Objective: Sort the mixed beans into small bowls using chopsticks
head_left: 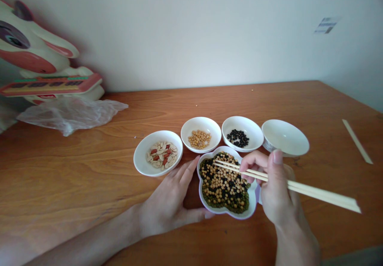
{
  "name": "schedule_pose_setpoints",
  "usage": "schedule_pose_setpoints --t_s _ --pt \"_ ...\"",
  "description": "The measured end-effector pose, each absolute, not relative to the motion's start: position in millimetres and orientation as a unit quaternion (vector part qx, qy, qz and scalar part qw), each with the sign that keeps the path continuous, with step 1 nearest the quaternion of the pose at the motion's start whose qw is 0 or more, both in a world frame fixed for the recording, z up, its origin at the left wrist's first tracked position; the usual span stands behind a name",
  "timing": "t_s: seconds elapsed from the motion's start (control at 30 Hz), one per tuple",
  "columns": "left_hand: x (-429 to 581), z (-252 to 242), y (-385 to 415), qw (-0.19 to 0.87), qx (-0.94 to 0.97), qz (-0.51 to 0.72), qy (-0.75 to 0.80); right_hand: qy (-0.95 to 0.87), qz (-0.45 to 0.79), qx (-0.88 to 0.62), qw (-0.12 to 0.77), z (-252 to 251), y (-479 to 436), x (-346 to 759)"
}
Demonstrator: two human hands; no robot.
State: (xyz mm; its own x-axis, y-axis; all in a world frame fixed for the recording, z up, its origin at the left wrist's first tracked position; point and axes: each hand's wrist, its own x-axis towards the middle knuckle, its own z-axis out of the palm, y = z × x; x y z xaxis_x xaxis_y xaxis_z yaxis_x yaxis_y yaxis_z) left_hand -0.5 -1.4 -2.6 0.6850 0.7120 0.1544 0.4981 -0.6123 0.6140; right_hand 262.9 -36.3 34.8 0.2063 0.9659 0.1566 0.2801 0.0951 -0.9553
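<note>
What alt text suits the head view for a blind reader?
A right hand holds chopsticks over a flower-shaped dish of mixed beans; the left hand rests against its rim. Behind stand a peanut bowl, soybean bowl, black-bean bowl and empty bowl.

Your left hand and right hand are bare, forearms uncovered as far as they show, thumbnail short.

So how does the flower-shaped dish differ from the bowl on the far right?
The flower-shaped dish holds mixed beans; the far-right bowl is empty. The dish has a lobed rim, the bowl a round one. The chopsticks in the right hand reach over the dish, not the bowl. Both are white.
</note>
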Motion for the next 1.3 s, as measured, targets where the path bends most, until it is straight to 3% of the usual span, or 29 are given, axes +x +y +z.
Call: schedule_pose_setpoints --t_s 1.3 --pt "0.8 -0.1 -1.3 0.277 0.875 0.196 0.346 -0.556 0.314 -0.582 0.503 35.9 -35.9 267.8"
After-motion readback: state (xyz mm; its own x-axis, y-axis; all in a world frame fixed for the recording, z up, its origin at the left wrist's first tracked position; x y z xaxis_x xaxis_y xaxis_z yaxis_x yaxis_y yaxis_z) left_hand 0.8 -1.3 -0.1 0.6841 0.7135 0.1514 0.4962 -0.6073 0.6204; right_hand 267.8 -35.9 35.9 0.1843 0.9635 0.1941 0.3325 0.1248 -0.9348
